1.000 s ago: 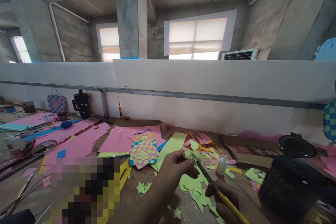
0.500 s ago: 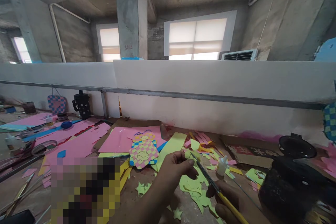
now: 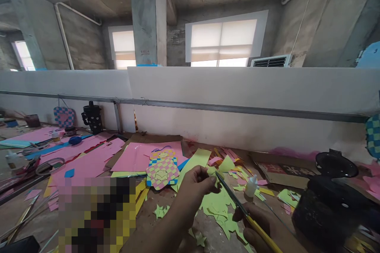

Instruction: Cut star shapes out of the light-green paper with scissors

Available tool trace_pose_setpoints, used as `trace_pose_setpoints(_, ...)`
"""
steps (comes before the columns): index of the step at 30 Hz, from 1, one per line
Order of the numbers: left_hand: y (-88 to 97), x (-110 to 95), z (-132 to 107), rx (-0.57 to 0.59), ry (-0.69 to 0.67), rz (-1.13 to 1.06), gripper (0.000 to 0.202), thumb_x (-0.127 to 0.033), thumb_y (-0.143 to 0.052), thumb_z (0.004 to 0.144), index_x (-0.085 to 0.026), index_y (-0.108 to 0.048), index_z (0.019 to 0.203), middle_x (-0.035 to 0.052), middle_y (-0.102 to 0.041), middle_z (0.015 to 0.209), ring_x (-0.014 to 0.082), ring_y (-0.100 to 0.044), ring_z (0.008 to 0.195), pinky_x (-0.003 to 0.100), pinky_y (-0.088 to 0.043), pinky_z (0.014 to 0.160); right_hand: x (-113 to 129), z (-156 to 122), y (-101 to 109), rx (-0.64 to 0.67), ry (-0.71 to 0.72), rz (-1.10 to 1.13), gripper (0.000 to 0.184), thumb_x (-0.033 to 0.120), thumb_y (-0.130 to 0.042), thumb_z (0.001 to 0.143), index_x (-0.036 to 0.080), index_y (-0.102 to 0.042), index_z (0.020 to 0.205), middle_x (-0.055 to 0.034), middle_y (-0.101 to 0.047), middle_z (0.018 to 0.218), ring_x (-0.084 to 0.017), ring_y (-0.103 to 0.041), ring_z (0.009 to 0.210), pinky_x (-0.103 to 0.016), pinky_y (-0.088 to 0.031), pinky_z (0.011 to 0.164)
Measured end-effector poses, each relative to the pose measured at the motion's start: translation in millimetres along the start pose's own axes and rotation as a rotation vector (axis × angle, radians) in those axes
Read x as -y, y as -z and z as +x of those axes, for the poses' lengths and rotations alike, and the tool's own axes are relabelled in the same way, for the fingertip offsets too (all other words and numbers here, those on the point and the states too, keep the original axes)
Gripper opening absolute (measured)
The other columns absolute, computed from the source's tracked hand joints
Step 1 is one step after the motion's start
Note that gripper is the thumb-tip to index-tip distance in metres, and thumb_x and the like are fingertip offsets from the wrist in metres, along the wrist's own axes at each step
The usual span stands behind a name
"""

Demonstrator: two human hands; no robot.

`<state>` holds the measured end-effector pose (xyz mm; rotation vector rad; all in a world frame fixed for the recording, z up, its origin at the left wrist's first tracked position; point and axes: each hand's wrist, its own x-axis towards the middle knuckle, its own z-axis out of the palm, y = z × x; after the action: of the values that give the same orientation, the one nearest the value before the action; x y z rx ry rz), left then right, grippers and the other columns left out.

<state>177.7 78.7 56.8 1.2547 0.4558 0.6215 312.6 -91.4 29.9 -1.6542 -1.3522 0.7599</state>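
Above a paper-strewn tabletop [image 3: 148, 217], the left hand [image 3: 197, 185] pinches a small green paper scrap [image 3: 211, 171] between its fingers [image 3: 208, 180], while the right hand [image 3: 255, 225] grips yellow-handled scissors [image 3: 261, 231], their tip just beside the scrap.

Right at the centre of the workbench [image 3: 169, 225], a woven paper mat [image 3: 162, 173] is lying on a large paper sheet [image 3: 142, 156], and a low wall [image 3: 237, 134] is running along behind it all! Over on the right, a glue bottle [image 3: 251, 186] is standing among the paper scraps [image 3: 216, 209], just beyond the scissors [image 3: 234, 199] in the right hand [image 3: 259, 225], while a lid [image 3: 336, 164] is sitting behind a round pot [image 3: 323, 213]. Away to the left, a lidded jar [image 3: 92, 118] is standing against the wall, right beside a woven hanging [image 3: 64, 116], and the left hand [image 3: 196, 184] is working just left of the scissors.
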Motion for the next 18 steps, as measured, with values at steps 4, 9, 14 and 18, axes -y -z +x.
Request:
trace_pose_setpoints(4, -0.7, -0.1, -0.4, 0.011, -0.002, -0.082, 0.036, -0.037, -0.083, 0.064, -0.017, -0.056, 0.077, 0.0043, -0.071, 0.066, 0.0183, -0.068, 0.063, 0.033, -0.051, 0.071, -1.9, 0.9, -1.0, -0.016, -0.017, 0.006, 0.052, 0.072, -0.063, 0.079, 0.021, -0.065, 0.087, 0.0069, -0.040, 0.065, -0.010, -0.037, 0.057, -0.019, -0.033, 0.050)
trace_pose_setpoints(9, -0.2, -1.5, -1.1, -0.033, -0.047, -0.092, 0.034, -0.038, -0.082, 0.065, -0.016, -0.059, 0.076, 0.0020, -0.067, 0.059, 0.0134, -0.061, 0.055, 0.029, -0.050, 0.064, 0.4, 0.0, 2.6, -0.038, 0.005, -0.030, 0.047, 0.069, -0.067, 0.079, 0.023, -0.068, 0.089, 0.0067, -0.041, 0.063, -0.011, -0.039, 0.057, -0.021, -0.036, 0.052)
trace_pose_setpoints(14, 3.1, -8.4, -3.4, -0.014, -0.066, -0.011, 0.026, -0.034, -0.077, 0.070, -0.016, -0.060, 0.075, 0.0002, -0.065, 0.059, 0.0123, -0.060, 0.057, 0.027, -0.048, 0.063, 1.5, 0.2, 3.5, -0.005, -0.019, -0.042, 0.046, 0.066, -0.067, 0.080, 0.023, -0.067, 0.093, 0.0069, -0.043, 0.065, -0.011, -0.040, 0.058, -0.021, -0.036, 0.054)
trace_pose_setpoints(18, 4.6, -11.1, -2.9, -0.032, -0.073, 0.038, 0.023, -0.033, -0.074, 0.070, -0.016, -0.060, 0.073, 0.0003, -0.064, 0.056, 0.0120, -0.058, 0.054, 0.026, -0.045, 0.059, -2.0, 0.8, 1.9, 0.046, -0.017, -0.011, 0.044, 0.065, -0.066, 0.082, 0.023, -0.064, 0.094, 0.0072, -0.040, 0.068, -0.011, -0.038, 0.061, -0.021, -0.032, 0.057)
